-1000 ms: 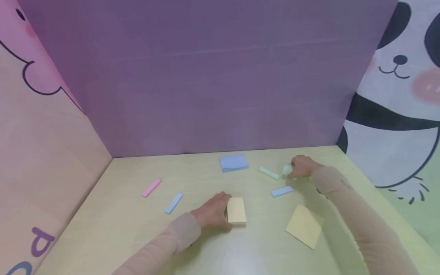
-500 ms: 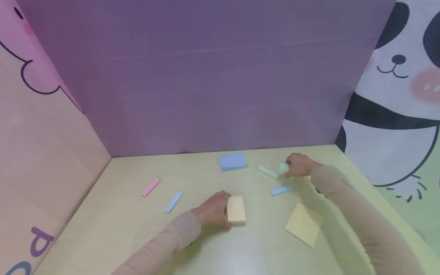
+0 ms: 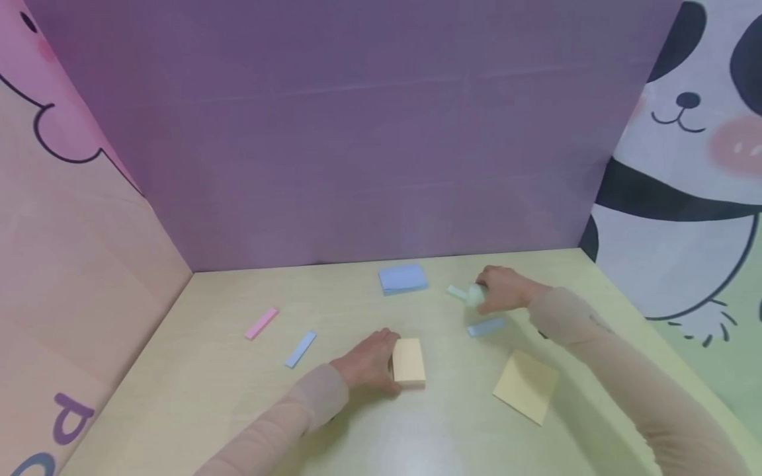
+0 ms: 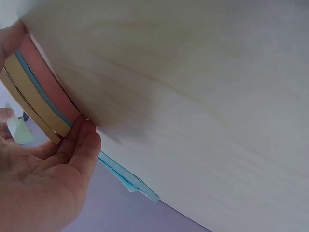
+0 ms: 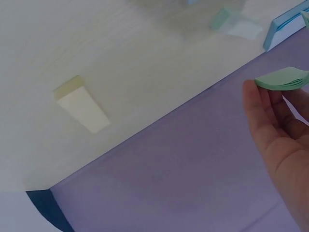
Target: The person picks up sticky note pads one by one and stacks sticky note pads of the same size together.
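My left hand [image 3: 368,362] grips the left side of a stack of sticky note pads [image 3: 409,361] standing on the table. In the left wrist view the layers of the stack [image 4: 41,94] show as yellow, blue and pink, between thumb and fingers. Farther back on the right, my right hand [image 3: 507,291] pinches a light green sticky note pad [image 3: 474,295]. The right wrist view shows this green pad [image 5: 284,79] raised at the fingertips, its sheets slightly fanned. A narrow pale green strip pad [image 3: 456,291] lies just left of it, partly covered in the head view.
A blue pad [image 3: 403,279] lies near the back wall. Narrow blue [image 3: 485,326], blue [image 3: 300,350] and pink [image 3: 262,324] strip pads are spread about. A yellow square pad [image 3: 527,387] lies front right. A narrow yellow pad [image 5: 82,104] appears in the right wrist view.
My right hand has moved left with the green sticky note pad, now overlapping the pale green strip in view. The left hand stays on the stack.
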### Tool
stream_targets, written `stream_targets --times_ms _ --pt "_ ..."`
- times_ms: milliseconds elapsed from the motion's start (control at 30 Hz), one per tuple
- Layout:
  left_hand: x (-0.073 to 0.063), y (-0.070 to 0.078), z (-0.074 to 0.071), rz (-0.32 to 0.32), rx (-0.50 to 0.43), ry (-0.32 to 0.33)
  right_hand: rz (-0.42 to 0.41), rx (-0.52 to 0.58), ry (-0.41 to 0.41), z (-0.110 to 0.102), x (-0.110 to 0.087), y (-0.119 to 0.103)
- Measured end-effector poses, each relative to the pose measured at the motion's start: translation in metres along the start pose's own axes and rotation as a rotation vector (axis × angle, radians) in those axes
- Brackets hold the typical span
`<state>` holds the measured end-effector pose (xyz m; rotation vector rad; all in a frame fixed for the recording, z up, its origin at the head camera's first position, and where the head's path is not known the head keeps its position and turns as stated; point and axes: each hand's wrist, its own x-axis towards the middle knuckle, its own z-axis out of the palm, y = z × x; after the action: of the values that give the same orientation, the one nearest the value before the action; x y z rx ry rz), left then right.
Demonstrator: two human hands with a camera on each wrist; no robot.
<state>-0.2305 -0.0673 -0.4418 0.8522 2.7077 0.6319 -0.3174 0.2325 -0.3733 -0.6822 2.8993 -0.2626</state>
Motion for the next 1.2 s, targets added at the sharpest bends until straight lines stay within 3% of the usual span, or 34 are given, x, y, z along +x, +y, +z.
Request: stream_targets --times_ms 600,1200 --pt "0.001 -0.001 0.002 -0.008 0.02 0.005 -0.082 -0.068 0.046 0.0 0.001 -0.023" --pt "0.0 -0.002 0.001 -0.012 -0.015 0.015 -0.124 -0.091 0.011 -0.007 -0.004 -0.059"
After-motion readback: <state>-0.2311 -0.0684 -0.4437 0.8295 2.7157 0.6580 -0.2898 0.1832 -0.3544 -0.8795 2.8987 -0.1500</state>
